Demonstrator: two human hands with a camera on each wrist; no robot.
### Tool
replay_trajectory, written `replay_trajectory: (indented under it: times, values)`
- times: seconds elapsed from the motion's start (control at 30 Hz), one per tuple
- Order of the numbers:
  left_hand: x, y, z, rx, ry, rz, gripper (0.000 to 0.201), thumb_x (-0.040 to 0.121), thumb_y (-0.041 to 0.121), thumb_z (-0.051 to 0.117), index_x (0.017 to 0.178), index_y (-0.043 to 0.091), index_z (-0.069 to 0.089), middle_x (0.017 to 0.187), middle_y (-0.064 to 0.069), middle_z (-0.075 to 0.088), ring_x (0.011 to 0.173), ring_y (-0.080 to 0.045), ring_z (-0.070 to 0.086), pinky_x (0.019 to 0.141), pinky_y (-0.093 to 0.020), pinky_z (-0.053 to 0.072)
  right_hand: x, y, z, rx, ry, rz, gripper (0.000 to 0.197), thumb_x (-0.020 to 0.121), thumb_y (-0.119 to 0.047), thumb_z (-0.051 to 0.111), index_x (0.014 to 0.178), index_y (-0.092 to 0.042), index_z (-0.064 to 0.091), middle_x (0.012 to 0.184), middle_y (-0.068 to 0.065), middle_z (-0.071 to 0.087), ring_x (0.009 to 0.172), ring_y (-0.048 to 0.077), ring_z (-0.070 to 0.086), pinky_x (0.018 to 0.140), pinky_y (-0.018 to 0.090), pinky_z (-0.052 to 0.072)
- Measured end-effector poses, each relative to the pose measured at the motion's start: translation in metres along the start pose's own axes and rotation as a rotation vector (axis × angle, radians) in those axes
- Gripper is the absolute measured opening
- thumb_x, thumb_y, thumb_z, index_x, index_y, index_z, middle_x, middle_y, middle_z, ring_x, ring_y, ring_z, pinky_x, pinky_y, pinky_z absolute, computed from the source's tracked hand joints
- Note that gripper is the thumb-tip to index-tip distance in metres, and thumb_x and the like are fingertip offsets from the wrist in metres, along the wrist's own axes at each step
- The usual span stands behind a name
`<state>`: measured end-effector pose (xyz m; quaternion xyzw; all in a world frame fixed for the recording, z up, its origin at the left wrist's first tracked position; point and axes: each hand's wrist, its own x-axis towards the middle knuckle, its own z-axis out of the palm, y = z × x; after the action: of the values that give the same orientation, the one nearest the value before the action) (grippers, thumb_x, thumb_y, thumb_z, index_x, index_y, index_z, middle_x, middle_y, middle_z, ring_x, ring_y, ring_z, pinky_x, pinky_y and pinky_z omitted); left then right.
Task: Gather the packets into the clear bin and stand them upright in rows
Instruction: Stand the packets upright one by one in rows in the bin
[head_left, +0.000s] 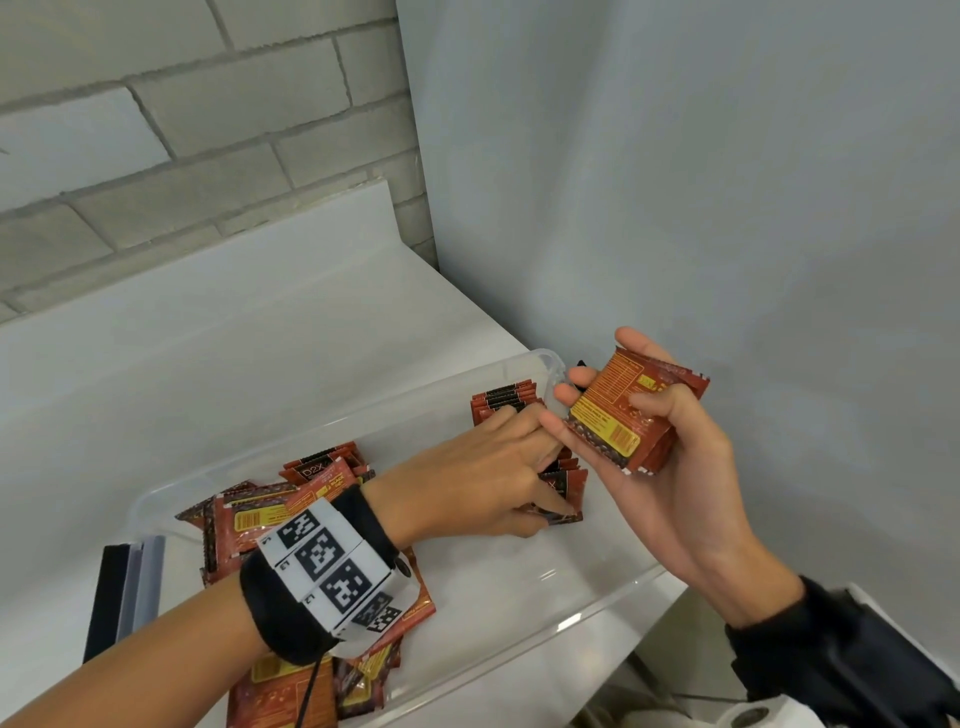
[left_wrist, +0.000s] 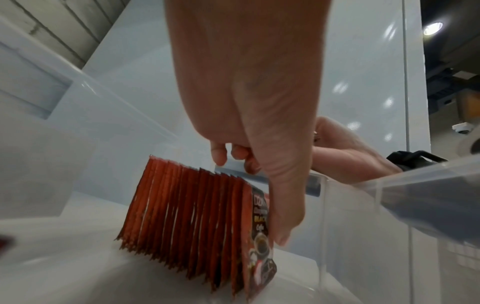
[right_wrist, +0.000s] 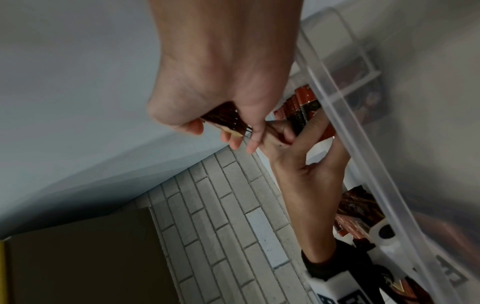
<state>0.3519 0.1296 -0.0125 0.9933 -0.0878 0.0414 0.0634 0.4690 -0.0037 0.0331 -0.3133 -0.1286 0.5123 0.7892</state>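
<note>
A clear bin (head_left: 509, 571) sits on a white counter. At its right end stands a row of red-brown packets (head_left: 504, 395) (left_wrist: 187, 216), upright and leaning slightly. My left hand (head_left: 540, 462) reaches over this row. Its thumb (left_wrist: 283, 226) presses flat on the front packet and its fingers lie over the row's top. Just above the bin's right corner, my right hand (head_left: 605, 389) (right_wrist: 226, 131) grips a stack of packets (head_left: 618, 441), yellow label up. Loose packets (head_left: 291, 499) lie in a heap in the bin's left half, partly hidden by my left forearm.
A plain wall (head_left: 727, 208) rises close behind the bin's right end, and a brick wall runs behind the counter (head_left: 208, 338). A dark flat object (head_left: 119, 597) leans at the bin's left end. A paper roll (head_left: 748, 714) sits low at the right.
</note>
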Motion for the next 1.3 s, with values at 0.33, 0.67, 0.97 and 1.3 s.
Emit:
replay_trajectory:
  times: [0.33, 0.67, 0.97, 1.3]
  values:
    - [-0.003, -0.009, -0.025, -0.290, 0.093, -0.066, 0.028, 0.086, 0.021, 0.051, 0.097, 0.019, 0.077, 0.118, -0.009, 0.053, 0.112, -0.021, 0.040, 0.098, -0.029, 0.037, 0.002, 0.002, 0.003, -0.035, 0.000, -0.010, 0.039, 0.084, -0.007, 0.053, 0.121, -0.015, 0.058, 0.108, 0.023, 0.065, 0.107, 0.043, 0.064, 0.083, 0.053, 0.055]
    - [-0.009, -0.014, -0.062, -0.710, 0.471, -0.462, 0.031, 0.093, 0.040, 0.052, 0.115, 0.022, 0.063, 0.096, 0.014, 0.059, 0.095, -0.014, 0.061, 0.080, -0.030, 0.053, 0.000, 0.003, 0.004, -0.209, -0.105, 0.092, 0.036, 0.085, -0.006, 0.056, 0.120, -0.015, 0.056, 0.115, 0.020, 0.067, 0.103, 0.040, 0.067, 0.081, 0.056, 0.055]
    - [-0.006, -0.003, -0.069, -1.097, 0.560, -0.523, 0.007, 0.085, 0.010, 0.064, 0.088, 0.005, 0.068, 0.078, 0.006, 0.071, 0.075, -0.003, 0.065, 0.070, -0.015, 0.049, -0.001, 0.009, 0.004, -0.409, -0.177, 0.113, 0.051, 0.075, 0.003, 0.065, 0.121, -0.015, 0.054, 0.113, 0.023, 0.066, 0.103, 0.039, 0.066, 0.079, 0.048, 0.058]
    - [-0.015, -0.012, -0.080, -1.169, 0.512, -0.496, 0.015, 0.087, 0.022, 0.061, 0.088, 0.009, 0.068, 0.063, -0.007, 0.060, 0.056, -0.011, 0.052, 0.060, -0.019, 0.044, 0.001, 0.008, 0.000, -0.351, -0.200, 0.083, 0.064, 0.067, -0.027, 0.080, 0.122, -0.022, 0.050, 0.115, 0.009, 0.068, 0.108, 0.027, 0.066, 0.084, 0.040, 0.057]
